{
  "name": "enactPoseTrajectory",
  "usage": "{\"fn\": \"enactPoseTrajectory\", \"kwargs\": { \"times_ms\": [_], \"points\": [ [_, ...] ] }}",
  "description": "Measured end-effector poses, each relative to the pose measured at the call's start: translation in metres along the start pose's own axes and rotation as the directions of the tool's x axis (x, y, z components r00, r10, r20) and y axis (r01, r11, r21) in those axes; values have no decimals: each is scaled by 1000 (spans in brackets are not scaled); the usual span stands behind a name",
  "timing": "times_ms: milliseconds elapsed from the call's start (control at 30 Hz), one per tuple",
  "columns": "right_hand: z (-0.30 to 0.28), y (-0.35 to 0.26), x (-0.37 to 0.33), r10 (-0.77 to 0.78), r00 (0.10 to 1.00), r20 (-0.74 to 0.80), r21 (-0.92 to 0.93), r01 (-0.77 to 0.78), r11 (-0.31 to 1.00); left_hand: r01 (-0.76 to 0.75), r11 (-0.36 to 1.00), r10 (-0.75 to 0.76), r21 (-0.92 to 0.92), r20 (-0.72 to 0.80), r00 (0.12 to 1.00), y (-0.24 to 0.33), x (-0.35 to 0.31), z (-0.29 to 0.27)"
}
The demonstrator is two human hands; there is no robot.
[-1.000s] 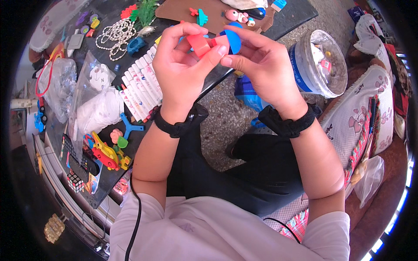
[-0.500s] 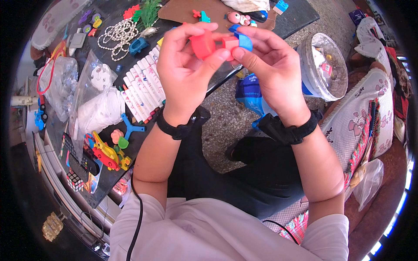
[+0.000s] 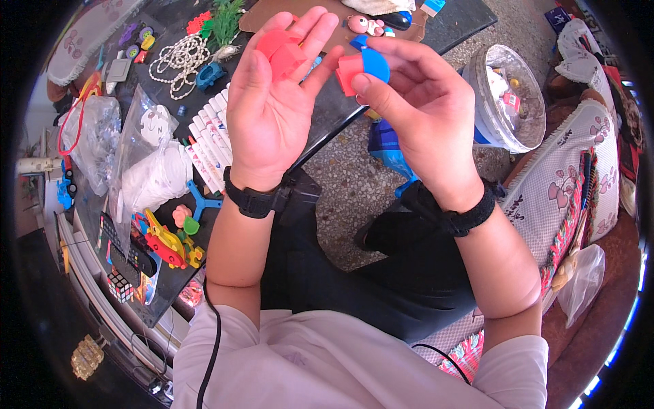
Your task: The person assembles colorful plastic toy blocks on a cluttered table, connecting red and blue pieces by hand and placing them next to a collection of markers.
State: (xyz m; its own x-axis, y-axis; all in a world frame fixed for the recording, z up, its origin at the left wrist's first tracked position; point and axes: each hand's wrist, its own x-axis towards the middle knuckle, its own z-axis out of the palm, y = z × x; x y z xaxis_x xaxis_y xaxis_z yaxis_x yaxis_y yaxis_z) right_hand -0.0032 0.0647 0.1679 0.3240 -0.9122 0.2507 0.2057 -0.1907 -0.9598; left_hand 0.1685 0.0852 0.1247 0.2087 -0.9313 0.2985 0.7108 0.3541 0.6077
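Both hands are raised over the table edge. My left hand (image 3: 269,133) is turned palm up, with its fingers spread. A rounded red plastic toy piece (image 3: 278,53) rests against those fingers, beside the thumb. Between thumb and fingers, my right hand (image 3: 432,112) pinches a blue and red plastic toy piece (image 3: 375,64). Its blue part is rounded and its red block points toward the left hand. The two pieces are apart. A left fingertip reaches close to the red block; whether it touches cannot be made out.
On the dark table (image 3: 470,27) lie white markers (image 3: 208,133), a bead string (image 3: 178,63), plastic bags (image 3: 95,140), a remote control (image 3: 126,252), a puzzle cube (image 3: 120,287) and several small toys. A bucket (image 3: 482,102) of odds and ends stands right, beside the covered sofa (image 3: 545,184).
The hands have moved apart. My left hand has opened out and turned palm up, the red piece now lying on its fingers. My right hand keeps its pinch on the blue and red piece.
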Motion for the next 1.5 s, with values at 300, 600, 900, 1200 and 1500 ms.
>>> {"fn": "enactPoseTrajectory", "kwargs": {
  "times_ms": [300, 600, 900, 1200, 1500],
  "points": [
    [-8, -1, 1, 78, 990, 118, 163, -97, 982, -268, 875, 179, 404, 245, 953, -14, -1, -11],
    [-7, 0, 2, -35, 995, 93, -30, 38, 999, -194, 885, 130, 423, 176, 976, -14, -4, -5],
    [-19, 3, 10, -297, 942, 160, -648, 327, 688, -53, 846, 7, 530, 88, 996, -16, -6, 3],
    [-26, -1, 13, -308, 902, 304, -681, 431, 591, 32, 808, -113, 588, 101, 988, -9, -7, -6],
    [-29, 10, 12, -93, 949, 301, -580, 260, 772, 179, 787, -262, 591, 57, 963, -2, -2, -6]
  ]
}}
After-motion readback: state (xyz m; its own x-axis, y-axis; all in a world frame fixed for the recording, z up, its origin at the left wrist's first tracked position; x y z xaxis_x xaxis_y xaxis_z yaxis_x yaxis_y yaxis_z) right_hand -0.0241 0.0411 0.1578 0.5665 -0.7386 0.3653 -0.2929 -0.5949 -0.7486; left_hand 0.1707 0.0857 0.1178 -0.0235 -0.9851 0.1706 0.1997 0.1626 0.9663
